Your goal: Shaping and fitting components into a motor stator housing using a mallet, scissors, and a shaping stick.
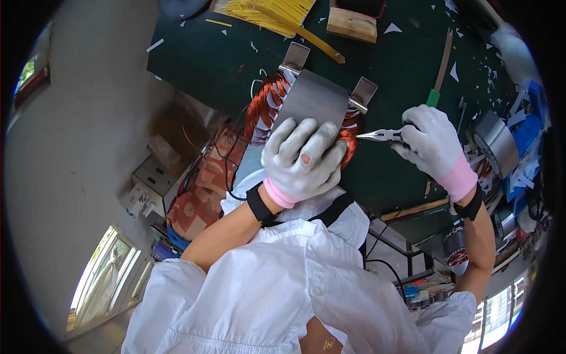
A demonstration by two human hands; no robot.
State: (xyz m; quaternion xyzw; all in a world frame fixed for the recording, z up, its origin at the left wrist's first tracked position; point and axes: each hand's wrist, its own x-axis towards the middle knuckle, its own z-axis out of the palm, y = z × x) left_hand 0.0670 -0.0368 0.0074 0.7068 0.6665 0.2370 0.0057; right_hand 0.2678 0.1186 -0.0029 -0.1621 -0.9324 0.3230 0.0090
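A grey metal motor stator (312, 97) with orange copper windings (263, 105) stands on the dark green workbench (206, 59) at its near edge. My left hand (302, 158), in a grey knit glove with a pink cuff, grips the stator's near side from above. My right hand (433, 147), gloved the same way, holds needle-nose pliers (377, 135). The plier tips point left at the windings on the stator's right end, almost touching them.
A bundle of yellow strips (268, 12) and a wooden block (352, 25) lie at the bench's far side. White paper scraps litter the bench. Another stator (495, 141) and blue clutter sit at right. Cardboard boxes (171, 147) stand on the floor at left.
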